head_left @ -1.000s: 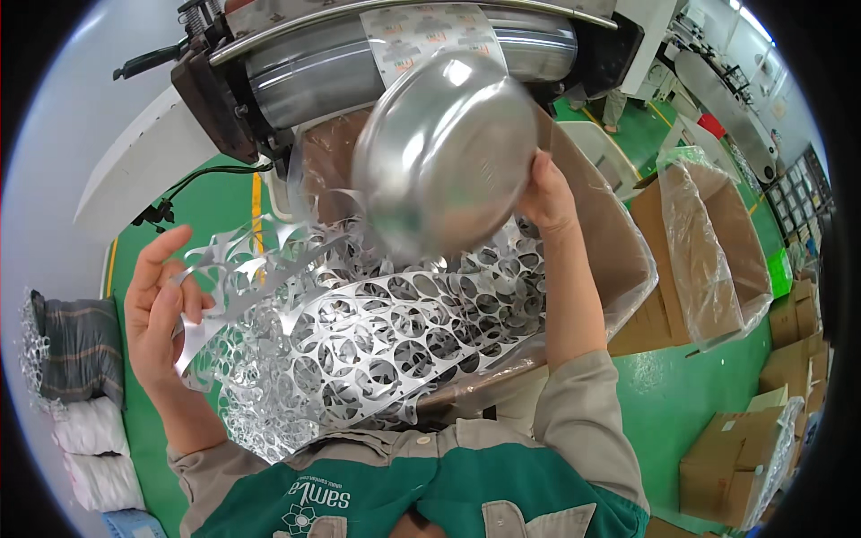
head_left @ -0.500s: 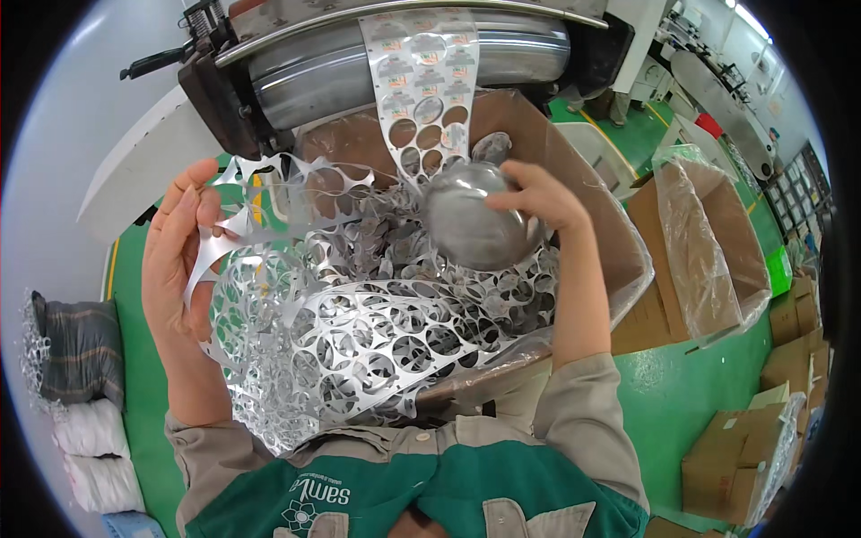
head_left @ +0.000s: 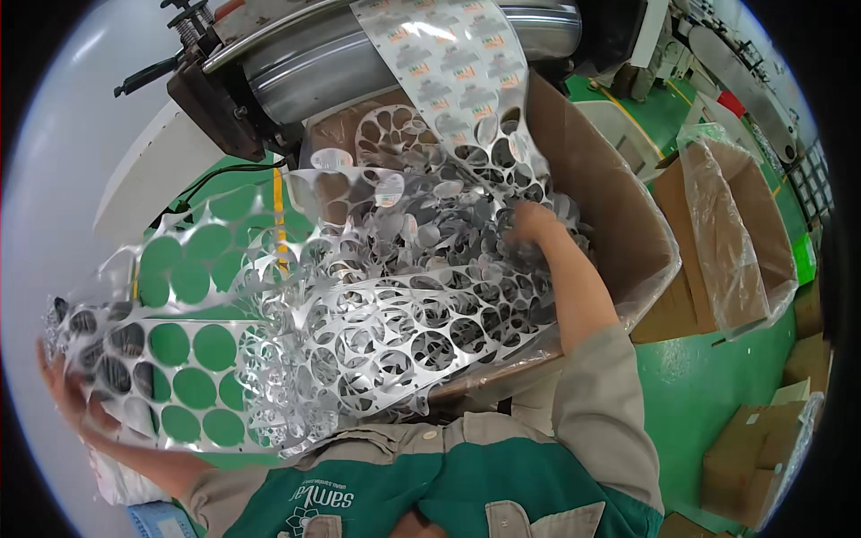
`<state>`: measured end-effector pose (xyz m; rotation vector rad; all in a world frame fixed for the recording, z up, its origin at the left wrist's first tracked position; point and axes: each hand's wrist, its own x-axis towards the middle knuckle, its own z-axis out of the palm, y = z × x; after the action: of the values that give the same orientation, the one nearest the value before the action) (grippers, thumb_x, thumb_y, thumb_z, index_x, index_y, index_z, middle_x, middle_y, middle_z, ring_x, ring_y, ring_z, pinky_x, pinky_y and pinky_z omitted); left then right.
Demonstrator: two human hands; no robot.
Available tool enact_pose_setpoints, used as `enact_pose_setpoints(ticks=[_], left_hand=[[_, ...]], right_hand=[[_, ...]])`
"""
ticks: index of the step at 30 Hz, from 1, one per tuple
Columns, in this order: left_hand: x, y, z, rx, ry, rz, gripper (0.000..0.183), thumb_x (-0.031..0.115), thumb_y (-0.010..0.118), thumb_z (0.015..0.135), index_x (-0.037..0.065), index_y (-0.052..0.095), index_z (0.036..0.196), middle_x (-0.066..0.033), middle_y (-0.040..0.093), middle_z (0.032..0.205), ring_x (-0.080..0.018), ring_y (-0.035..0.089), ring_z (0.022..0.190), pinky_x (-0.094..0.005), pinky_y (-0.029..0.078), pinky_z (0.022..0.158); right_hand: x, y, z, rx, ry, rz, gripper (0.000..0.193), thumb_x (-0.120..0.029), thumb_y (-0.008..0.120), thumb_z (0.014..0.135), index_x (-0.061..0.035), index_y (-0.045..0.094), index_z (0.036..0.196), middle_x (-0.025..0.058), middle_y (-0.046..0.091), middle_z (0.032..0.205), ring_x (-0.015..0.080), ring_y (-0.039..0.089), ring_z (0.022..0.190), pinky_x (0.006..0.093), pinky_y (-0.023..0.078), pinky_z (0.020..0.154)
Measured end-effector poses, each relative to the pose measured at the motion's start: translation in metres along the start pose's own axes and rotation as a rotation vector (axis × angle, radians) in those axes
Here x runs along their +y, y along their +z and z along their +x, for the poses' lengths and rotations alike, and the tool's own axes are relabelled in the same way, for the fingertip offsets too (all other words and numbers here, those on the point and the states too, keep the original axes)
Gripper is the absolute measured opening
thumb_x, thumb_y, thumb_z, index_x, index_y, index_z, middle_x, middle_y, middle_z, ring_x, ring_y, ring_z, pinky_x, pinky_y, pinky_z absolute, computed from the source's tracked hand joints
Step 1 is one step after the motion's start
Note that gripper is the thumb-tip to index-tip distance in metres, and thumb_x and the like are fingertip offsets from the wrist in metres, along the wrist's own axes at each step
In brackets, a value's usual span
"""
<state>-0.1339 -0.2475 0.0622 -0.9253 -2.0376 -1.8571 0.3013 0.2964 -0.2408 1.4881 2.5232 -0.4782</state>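
Observation:
My left hand (head_left: 76,399), somewhat blurred, is stretched out at the far left, closed on a silvery strip of foil (head_left: 193,356) punched with round holes. That strip spans from the hand across to the tangled foil over a lined cardboard box. My right hand (head_left: 535,222) is down in the box, its fingertips hidden among loose silvery discs (head_left: 430,235) and foil. Right above it, a printed foil web (head_left: 448,67) hangs from the machine's steel roller (head_left: 309,79), solid higher up and full of holes lower down. The metal bowl is out of sight.
The brown cardboard box (head_left: 610,179) with a plastic liner stands beneath the roller. Another lined carton (head_left: 758,224) is to the right, with more cartons (head_left: 753,457) at the lower right. A black lever (head_left: 148,76) juts from the machine's left side.
My left hand has swung out to the far left, drawing the punched strip with it. My right hand has moved down into the discs, and the metal bowl it held no longer shows.

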Motion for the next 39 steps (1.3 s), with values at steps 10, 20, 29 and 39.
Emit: enact_pose_setpoints(ticks=[10,20,29,39], left_hand=[[-0.063,0.253,-0.051,-0.682,0.363,0.333,0.077,0.021,0.067,0.074,0.005,0.029,0.139,-0.0134,0.032,0.143,-0.0269,0.03,0.132,-0.0393,0.026,0.106],[0.005,0.283,-0.081,-0.931,0.01,0.051,0.039,0.006,0.047,0.085,0.003,0.049,0.123,0.0011,0.043,0.06,-0.0097,0.044,0.054,-0.0257,0.047,0.06],[0.027,0.25,-0.083,-0.843,-0.289,-0.283,0.038,0.01,0.04,0.09,0.002,0.044,0.126,0.007,0.033,0.056,-0.0025,0.032,0.049,-0.0209,0.042,0.053],[0.033,0.25,-0.093,-1.037,-0.018,-0.068,0.035,0.017,0.037,0.095,-0.003,0.049,0.121,0.0059,0.036,0.055,-0.0019,0.033,0.049,-0.0194,0.039,0.053]], right_hand=[[-0.033,-0.016,-0.005,-0.073,-0.361,-0.096,0.052,-0.039,0.072,0.061,0.0033,0.065,0.091,0.0214,0.064,0.095,0.0344,0.062,0.091,0.0414,0.05,0.079],[-0.071,-0.139,-0.085,-0.163,-0.835,1.674,0.046,-0.016,0.066,0.078,-0.0058,0.049,0.12,0.0031,0.061,0.107,0.0136,0.059,0.095,0.0297,0.048,0.083],[-0.033,0.013,0.012,0.139,0.004,0.158,0.06,-0.036,0.073,0.067,0.0024,0.054,0.109,0.0211,0.059,0.11,0.0329,0.056,0.104,0.0383,0.046,0.087],[-0.069,-0.124,-0.074,-0.188,-0.68,1.33,0.051,-0.032,0.069,0.077,-0.0071,0.051,0.119,0.0056,0.06,0.109,0.0166,0.059,0.099,0.0318,0.048,0.084]])
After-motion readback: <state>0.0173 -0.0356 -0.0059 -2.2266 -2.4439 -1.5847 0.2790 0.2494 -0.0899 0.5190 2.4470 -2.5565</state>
